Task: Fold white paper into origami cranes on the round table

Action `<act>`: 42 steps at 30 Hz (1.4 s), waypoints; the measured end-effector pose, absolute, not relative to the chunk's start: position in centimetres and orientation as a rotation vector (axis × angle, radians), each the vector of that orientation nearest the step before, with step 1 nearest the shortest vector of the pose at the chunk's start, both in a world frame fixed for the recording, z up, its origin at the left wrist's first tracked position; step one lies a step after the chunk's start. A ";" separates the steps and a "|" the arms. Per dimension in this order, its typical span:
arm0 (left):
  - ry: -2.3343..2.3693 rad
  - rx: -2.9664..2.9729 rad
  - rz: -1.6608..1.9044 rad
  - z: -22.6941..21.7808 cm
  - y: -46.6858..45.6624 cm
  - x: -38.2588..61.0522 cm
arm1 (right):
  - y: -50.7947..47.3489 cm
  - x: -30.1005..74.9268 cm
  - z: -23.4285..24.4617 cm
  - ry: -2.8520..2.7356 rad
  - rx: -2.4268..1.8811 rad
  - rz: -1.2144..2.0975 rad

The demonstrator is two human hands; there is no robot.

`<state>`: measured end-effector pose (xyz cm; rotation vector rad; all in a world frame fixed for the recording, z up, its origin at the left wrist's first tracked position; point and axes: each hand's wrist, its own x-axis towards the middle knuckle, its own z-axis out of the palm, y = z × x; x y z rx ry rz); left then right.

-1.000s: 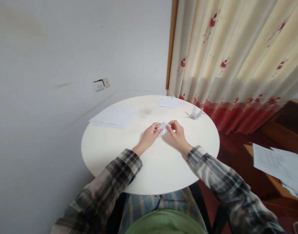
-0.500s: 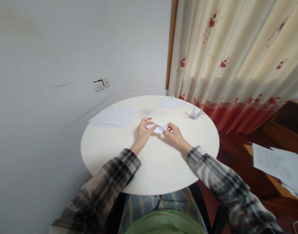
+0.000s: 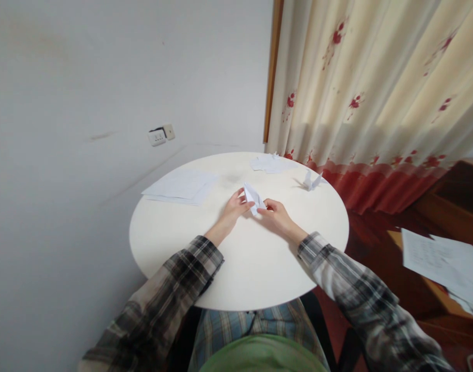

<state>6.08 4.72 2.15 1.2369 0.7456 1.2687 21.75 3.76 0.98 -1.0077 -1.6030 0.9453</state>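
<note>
A small folded piece of white paper (image 3: 253, 197) is held just above the round white table (image 3: 240, 268), near its middle. My left hand (image 3: 234, 208) pinches its left side with thumb and fingers closed. From the right, my right hand (image 3: 277, 217) grips its lower right corner, fingers curled. One pointed flap of the paper stands tilted up and to the left. Both forearms wear plaid sleeves and rest over the table's front half.
A stack of white sheets (image 3: 181, 186) lies at the table's back left. More paper pieces (image 3: 270, 163) and a finished paper crane (image 3: 311, 181) sit at the back right. A flowered curtain (image 3: 372, 93) hangs behind. Printed sheets (image 3: 441, 263) lie on wooden furniture at the right.
The folded paper went from lying stretched flat between my hands to standing tilted with a point up. My left hand shifted right, closer to my right hand.
</note>
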 end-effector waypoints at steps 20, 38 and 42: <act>0.829 1.410 0.988 0.8 4.4 6.2 | 3.8 21.7 0.5 -1.755 -0.893 1.003; 0.681 1.416 0.942 1.2 4.4 5.9 | 3.3 21.7 1.1 -1.835 -0.943 1.064; 0.673 1.415 0.961 1.5 4.2 5.9 | 3.2 21.8 1.2 -1.837 -0.917 1.077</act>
